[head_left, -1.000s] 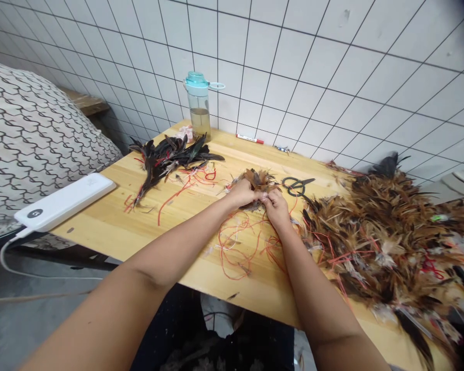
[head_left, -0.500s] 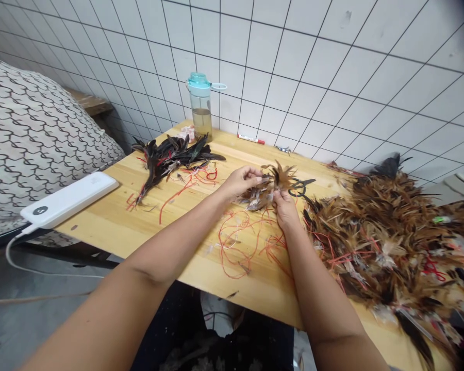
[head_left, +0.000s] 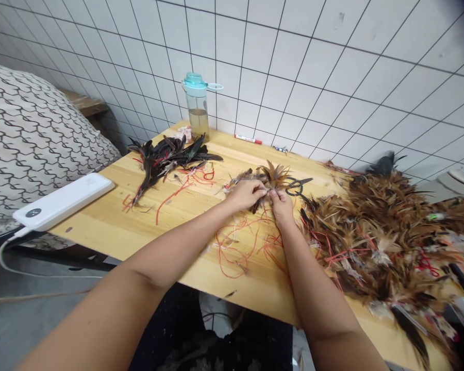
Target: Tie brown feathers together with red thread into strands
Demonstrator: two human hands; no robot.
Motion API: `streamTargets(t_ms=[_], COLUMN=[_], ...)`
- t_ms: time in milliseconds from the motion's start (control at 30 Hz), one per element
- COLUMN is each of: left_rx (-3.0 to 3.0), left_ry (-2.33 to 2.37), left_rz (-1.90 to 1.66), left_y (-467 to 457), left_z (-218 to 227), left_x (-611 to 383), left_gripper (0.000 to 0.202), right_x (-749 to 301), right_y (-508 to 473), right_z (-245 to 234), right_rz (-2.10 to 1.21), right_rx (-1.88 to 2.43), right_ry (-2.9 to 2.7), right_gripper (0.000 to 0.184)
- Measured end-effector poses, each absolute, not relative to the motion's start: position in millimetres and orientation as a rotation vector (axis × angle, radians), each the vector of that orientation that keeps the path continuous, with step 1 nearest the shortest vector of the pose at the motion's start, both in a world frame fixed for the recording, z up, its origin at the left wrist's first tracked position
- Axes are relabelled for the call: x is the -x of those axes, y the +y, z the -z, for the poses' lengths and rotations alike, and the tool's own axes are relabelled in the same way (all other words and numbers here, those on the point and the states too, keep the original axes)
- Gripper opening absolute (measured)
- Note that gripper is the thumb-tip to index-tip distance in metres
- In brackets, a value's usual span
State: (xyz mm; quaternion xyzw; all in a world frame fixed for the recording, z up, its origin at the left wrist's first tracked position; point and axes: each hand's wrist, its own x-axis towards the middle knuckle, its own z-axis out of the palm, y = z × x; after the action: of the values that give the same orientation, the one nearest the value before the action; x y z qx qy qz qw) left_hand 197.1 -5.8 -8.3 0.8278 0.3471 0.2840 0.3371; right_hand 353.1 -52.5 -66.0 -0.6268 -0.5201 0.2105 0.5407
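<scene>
Pinching a bunch of brown feathers (head_left: pixel 272 175) from both sides: left hand (head_left: pixel 244 195) with fingers pressed together on the quill end, right hand (head_left: pixel 281 202) with fingers closed on the same end from the other side. Holding the bunch just above the table (head_left: pixel 108 219), tips fanned up and away from the fingers.

Just beyond the right fingers, black scissors (head_left: pixel 296 184) flat on the wood, close beside the bunch. Beneath and nearer than both sets of fingers, a loose tangle of red strings (head_left: pixel 235 250). Well to the right of the fingers, a large heap of brown feathers (head_left: pixel 386 226), red string running through it, covering that end of the table. Left of and beyond the left fingers, a smaller pile of dark feathers (head_left: pixel 166 153). Farther back, by the wall, an upright clear water bottle (head_left: pixel 196 108) with a teal lid, and a red marker (head_left: pixel 248 138) lying near the far edge. Far left of the fingers, at the table's corner, a white power bank (head_left: pixel 62 202) with a white cable (head_left: pixel 7 257) drooping toward the grey floor (head_left: pixel 23 319).

Pale wooden boards for the table top. White square tiles with dark grout across the wall (head_left: pixel 332 77). Off the left end, a bulk of cream cloth (head_left: pixel 34 129) in a black wave pattern.
</scene>
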Motion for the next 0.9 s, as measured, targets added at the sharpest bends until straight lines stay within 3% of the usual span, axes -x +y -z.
streamTargets(t_ms=[233, 667, 900], left_rx=[-2.519, -2.387, -2.668], left_ry=[0.85, 0.813, 0.82], left_rz=[-0.708, -0.694, -0.569], left_y=[4, 5, 3], left_z=[9, 10, 9], left_x=[-190, -186, -188], left_gripper=[0.021, 0.01, 0.016], right_x=[-352, -347, -345], right_y=[-51, -51, -51], right_z=[65, 59, 58], right_rz=[-0.439, -0.36, -0.387], right_rx=[1.516, 1.569, 1.677], right_ry=[-1.243, -1.473, -1.475], right_gripper=[0.029, 0.03, 0.029])
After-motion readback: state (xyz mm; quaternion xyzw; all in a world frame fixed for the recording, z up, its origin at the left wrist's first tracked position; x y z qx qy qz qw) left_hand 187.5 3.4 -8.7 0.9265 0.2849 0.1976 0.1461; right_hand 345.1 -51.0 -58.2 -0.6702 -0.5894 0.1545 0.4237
